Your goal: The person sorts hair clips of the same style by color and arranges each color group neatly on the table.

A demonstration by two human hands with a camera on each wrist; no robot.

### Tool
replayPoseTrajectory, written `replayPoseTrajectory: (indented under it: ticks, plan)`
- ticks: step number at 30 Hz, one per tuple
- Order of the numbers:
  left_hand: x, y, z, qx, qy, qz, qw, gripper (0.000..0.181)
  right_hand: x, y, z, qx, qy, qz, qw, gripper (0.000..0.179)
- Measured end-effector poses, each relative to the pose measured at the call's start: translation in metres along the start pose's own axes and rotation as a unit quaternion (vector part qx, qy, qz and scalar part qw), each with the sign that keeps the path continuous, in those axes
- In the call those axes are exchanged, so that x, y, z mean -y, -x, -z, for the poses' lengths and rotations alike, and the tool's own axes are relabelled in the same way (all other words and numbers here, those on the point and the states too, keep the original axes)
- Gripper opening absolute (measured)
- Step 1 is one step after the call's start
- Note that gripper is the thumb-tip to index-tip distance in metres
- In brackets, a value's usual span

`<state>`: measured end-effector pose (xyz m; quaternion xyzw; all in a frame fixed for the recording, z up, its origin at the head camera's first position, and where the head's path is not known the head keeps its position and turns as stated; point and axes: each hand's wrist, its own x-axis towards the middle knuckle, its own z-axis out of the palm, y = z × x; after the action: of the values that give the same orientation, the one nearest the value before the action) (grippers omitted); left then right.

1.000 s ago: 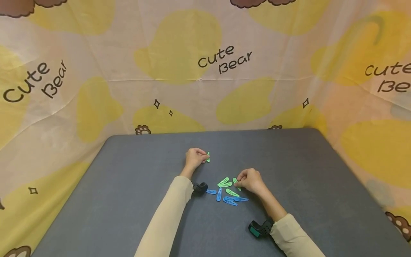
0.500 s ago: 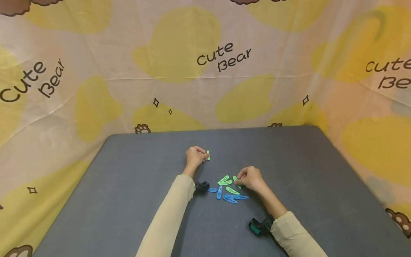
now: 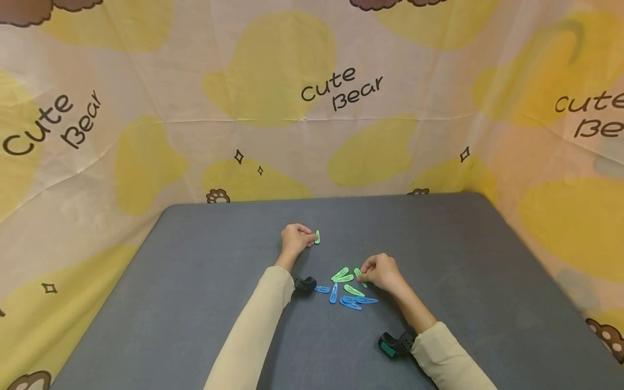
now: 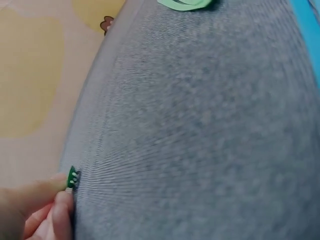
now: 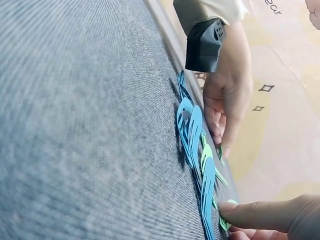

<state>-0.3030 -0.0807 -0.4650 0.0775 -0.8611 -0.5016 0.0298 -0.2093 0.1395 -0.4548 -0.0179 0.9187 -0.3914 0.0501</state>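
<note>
My left hand (image 3: pixel 295 238) pinches a small green snap hair clip (image 3: pixel 317 236) between thumb and fingers, above and left of the other clips. In the left wrist view, that clip (image 4: pixel 71 176) pokes up from the fingertips. Lower and to the right, my right hand (image 3: pixel 382 272) pinches another green hair clip (image 3: pixel 357 271), partly hidden by the fingers, at the right side of the group. Between the hands lie more green hair clips (image 3: pixel 353 291), two of them overlapping. Several blue hair clips (image 3: pixel 333 293) are spread just in front of these, some overlapping.
The clips lie on a grey cloth-covered table (image 3: pixel 205 303). A printed fabric curtain (image 3: pixel 273 81) stands behind and along both sides. Each wrist wears a black camera mount (image 3: pixel 396 344), and the left one overlaps a blue clip in the head view.
</note>
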Motion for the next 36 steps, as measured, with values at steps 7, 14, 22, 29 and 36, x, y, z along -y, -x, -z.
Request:
replayPoseTrajectory:
  ticks: [7, 14, 22, 29, 36]
  plan:
    - [-0.002, -0.001, 0.004, 0.007, -0.04, 0.01, 0.9991, 0.015, 0.0, 0.0, 0.0, 0.002, 0.005, -0.003, 1.0, 0.014]
    - [-0.002, -0.003, 0.005, 0.019, -0.052, 0.026, 0.9981, 0.016, 0.001, -0.001, 0.002, 0.014, 0.017, 0.005, 0.9998, 0.012]
    - [-0.003, -0.001, 0.003, 0.005, -0.073, 0.013, 0.9972, 0.015, -0.004, -0.005, 0.009, 0.056, -0.033, 0.018, 0.9977, 0.009]
    - [-0.003, 0.0, 0.001, -0.004, -0.08, 0.005, 0.9968, 0.015, -0.009, -0.008, 0.015, 0.092, -0.055, 0.022, 0.994, 0.011]
    - [-0.003, 0.002, 0.001, -0.008, -0.083, 0.013, 0.9964, 0.015, -0.009, -0.01, 0.02, 0.135, -0.094, 0.028, 0.986, 0.014]
